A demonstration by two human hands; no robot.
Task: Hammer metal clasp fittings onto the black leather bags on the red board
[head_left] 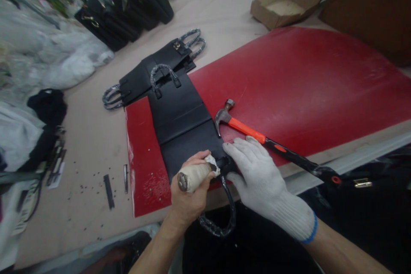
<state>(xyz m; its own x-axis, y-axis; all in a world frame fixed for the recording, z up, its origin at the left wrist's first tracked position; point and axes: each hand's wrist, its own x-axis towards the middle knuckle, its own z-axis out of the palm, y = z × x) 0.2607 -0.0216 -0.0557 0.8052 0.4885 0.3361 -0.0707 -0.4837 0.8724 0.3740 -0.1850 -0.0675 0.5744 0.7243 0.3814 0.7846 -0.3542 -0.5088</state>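
My left hand [191,188], bare, is wrapped round a thick tool handle [195,177] bound in pale tape, held over the near end of a black leather piece [181,115]. My right hand [257,175], in a white knitted glove, rests at the near right corner of that leather, its fingers apart from the thumb around the base of a plastic-wrapped handle [229,209]. Whether the gloved fingertips pinch the leather is hard to see. A claw hammer [247,129] with an orange and black handle lies just beyond the glove. The tool's working end is hidden.
A red mat [305,90] covers the table's right side; a red strip [144,158] lies left of the leather. Behind are another black bag piece [154,68], a cardboard tray [282,5] and black bags [128,13]. A metal rod [126,179] and black strip [108,192] lie at left.
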